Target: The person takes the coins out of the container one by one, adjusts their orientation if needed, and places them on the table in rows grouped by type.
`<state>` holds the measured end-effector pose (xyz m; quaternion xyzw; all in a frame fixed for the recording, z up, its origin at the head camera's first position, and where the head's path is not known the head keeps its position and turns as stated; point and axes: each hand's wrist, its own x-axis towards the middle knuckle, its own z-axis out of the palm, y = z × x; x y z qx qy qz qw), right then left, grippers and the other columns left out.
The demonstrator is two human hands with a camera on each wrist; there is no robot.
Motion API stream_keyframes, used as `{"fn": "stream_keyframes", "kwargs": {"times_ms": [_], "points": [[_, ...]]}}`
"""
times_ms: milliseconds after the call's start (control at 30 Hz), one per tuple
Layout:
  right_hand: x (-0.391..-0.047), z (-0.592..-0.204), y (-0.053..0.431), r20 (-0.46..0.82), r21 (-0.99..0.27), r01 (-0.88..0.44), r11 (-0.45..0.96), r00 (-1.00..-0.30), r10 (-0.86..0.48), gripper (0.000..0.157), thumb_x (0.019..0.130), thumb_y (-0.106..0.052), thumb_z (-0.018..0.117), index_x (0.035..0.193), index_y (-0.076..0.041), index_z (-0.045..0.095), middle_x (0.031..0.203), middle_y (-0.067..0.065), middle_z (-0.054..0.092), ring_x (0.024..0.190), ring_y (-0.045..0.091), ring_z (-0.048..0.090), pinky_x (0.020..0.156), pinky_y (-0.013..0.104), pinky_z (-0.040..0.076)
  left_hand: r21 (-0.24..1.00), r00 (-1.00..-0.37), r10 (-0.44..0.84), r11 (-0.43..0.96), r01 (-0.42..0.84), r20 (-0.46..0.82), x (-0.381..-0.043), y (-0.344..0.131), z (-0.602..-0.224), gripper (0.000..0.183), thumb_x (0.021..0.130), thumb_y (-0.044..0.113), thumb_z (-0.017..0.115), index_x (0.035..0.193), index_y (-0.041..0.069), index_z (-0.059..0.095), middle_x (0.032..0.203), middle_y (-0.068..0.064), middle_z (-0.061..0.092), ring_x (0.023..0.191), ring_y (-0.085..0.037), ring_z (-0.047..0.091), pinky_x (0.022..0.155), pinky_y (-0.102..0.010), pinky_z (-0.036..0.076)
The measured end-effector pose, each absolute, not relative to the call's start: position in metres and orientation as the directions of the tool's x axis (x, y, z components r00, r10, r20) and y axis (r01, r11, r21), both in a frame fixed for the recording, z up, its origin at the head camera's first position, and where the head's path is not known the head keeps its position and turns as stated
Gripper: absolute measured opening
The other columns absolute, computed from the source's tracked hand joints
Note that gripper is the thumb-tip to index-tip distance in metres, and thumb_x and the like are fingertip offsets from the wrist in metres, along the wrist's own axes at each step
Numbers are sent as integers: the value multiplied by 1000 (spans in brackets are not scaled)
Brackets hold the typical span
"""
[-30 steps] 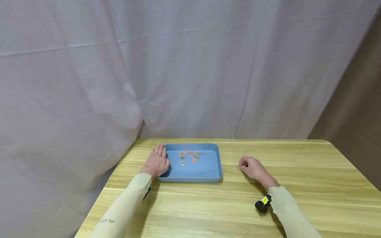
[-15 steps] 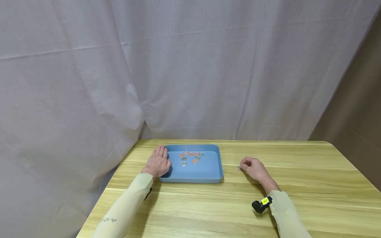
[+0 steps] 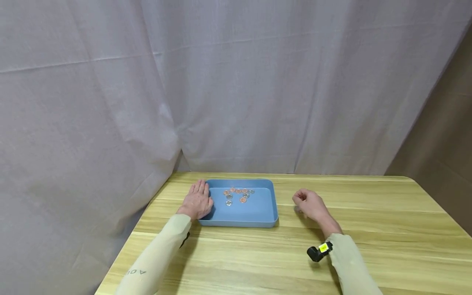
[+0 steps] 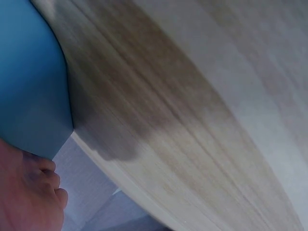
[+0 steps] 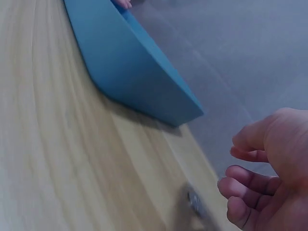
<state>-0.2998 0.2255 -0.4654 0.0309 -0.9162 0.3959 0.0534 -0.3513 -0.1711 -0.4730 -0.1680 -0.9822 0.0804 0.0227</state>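
Observation:
A blue tray [image 3: 239, 223] lies on the wooden table with several copper and silver coins [image 3: 238, 191] inside, mostly towards its far side. My left hand [image 3: 196, 201] rests on the tray's left edge with straight fingers; the left wrist view shows only part of that hand [image 4: 33, 192] beside the tray [image 4: 33, 82]. To the tray's right, my right hand [image 3: 311, 203] is over the table, fingers curled, thumb near the index finger. Below it a small silver coin [image 5: 195, 202] appears blurred. Whether my right fingertips [image 5: 245, 144] pinch anything is unclear.
The wooden table [image 3: 236, 258] reaches back to a grey curtain [image 3: 236, 102]. A brown curtain [image 3: 439, 164] hangs at the right. A small black camera [image 3: 318, 250] is strapped at my right wrist.
My right hand was at the silver coin on the table with its fingertips low; it has lifted slightly and shifted left. My left hand stays on the tray. The head view has shifted slightly.

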Motion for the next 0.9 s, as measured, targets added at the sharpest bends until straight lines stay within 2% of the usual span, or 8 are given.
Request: {"fn": "stream_keyframes", "kwargs": {"times_ms": [167, 367, 733, 900], "points": [[-299, -459, 212, 187, -701, -154, 696, -982, -30, 14, 93, -16, 58, 95, -4, 65, 87, 9, 66, 75, 16, 59, 67, 28, 46, -162, -943, 333, 932, 326, 19, -351, -170, -472, 62, 103, 34, 27, 153, -2, 26, 163, -21, 19, 152, -34, 17, 124, -46, 19], [-301, -457, 195, 199, -716, -188, 673, -978, -61, 12, 94, -16, 59, 96, -6, 66, 90, 9, 67, 82, 19, 59, 70, 28, 47, -159, -944, 330, 933, 323, 18, -351, -170, -473, 62, 103, 34, 28, 153, -2, 26, 163, -20, 20, 152, -34, 17, 124, -46, 19], [-308, -452, 161, 211, -737, -202, 645, -975, -64, 11, 94, -19, 60, 95, -10, 66, 88, 5, 66, 80, 17, 57, 68, 27, 46, -135, -948, 318, 940, 314, 10, -349, -173, -472, 62, 104, 35, 27, 154, -2, 24, 163, -20, 18, 153, -34, 15, 125, -46, 17], [-312, -454, 141, 199, -742, -196, 641, -978, -67, 14, 96, -22, 60, 100, -12, 68, 89, 4, 64, 81, 17, 56, 69, 27, 45, -123, -946, 324, 939, 320, 14, -349, -174, -473, 63, 104, 36, 27, 154, -2, 24, 163, -20, 18, 152, -34, 16, 125, -46, 18]]}}
